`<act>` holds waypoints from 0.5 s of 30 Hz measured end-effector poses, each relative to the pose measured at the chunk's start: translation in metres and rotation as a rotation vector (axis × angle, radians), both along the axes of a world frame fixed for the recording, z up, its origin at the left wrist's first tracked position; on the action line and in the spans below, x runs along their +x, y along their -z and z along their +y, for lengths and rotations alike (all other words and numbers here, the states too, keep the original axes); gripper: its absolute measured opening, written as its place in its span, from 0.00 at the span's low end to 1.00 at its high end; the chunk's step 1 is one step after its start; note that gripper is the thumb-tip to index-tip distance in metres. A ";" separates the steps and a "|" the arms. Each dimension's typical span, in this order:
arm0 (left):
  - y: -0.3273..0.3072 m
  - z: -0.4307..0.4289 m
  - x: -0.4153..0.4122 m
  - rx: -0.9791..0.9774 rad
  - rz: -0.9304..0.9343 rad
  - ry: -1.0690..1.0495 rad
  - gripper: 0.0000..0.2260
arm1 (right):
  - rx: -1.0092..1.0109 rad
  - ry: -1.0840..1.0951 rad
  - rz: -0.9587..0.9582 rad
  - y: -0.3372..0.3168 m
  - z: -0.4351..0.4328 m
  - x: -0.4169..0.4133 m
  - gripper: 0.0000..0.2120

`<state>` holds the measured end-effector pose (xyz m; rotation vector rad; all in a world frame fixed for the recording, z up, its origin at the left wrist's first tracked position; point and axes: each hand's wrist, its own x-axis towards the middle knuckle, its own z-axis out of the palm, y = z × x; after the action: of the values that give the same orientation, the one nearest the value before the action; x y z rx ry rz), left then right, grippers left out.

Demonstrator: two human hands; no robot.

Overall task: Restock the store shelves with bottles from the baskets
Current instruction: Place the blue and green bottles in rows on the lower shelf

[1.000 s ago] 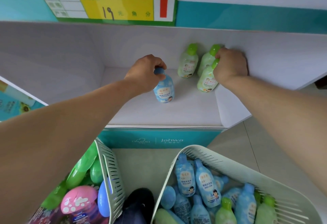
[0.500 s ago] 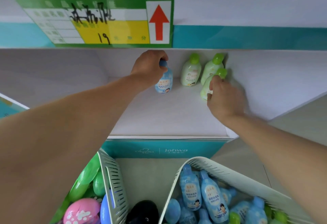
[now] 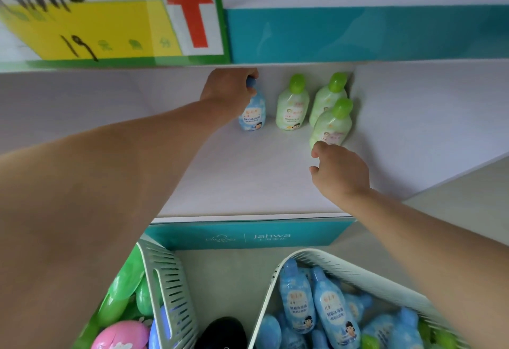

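Three green bottles point(image 3: 322, 103) stand in the shelf's point(image 3: 248, 183) back right corner. Right hand point(image 3: 341, 172) let go, fingers loose, free for another. Left hand point(image 3: 225, 92) still grips the blue bottle point(image 3: 254, 115).

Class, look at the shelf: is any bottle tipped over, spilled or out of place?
Nothing stands out. Three green bottles stand capped in the back corner; the left hand holds the blue bottle upright beside them.

Pale grey floor point(image 3: 228, 279), soft light.
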<state>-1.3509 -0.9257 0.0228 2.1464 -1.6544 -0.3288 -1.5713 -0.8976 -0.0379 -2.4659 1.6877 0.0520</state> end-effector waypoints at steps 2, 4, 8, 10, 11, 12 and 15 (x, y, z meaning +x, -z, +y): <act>0.001 -0.001 0.000 -0.012 -0.032 0.012 0.09 | 0.009 0.000 0.006 0.002 -0.002 -0.002 0.13; 0.002 -0.001 -0.003 -0.028 -0.051 0.028 0.10 | 0.018 0.001 0.013 0.003 -0.003 -0.003 0.13; 0.005 0.000 -0.007 -0.051 -0.054 0.007 0.16 | 0.031 -0.001 0.009 0.005 -0.004 -0.005 0.13; 0.006 0.002 -0.008 -0.046 -0.033 -0.012 0.18 | 0.034 -0.001 0.007 0.004 -0.004 -0.006 0.13; 0.005 0.003 -0.008 -0.046 -0.039 -0.018 0.19 | 0.037 -0.003 0.007 0.004 -0.003 -0.006 0.13; 0.005 0.005 -0.008 -0.043 -0.061 -0.025 0.19 | 0.041 -0.005 0.009 0.003 -0.002 -0.007 0.14; 0.002 0.016 -0.011 -0.057 -0.181 -0.037 0.18 | 0.045 -0.017 0.015 -0.002 0.002 -0.009 0.14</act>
<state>-1.3617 -0.9100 0.0206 2.2167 -1.6958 -0.0769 -1.5802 -0.8956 -0.0362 -2.4533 1.6530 0.1102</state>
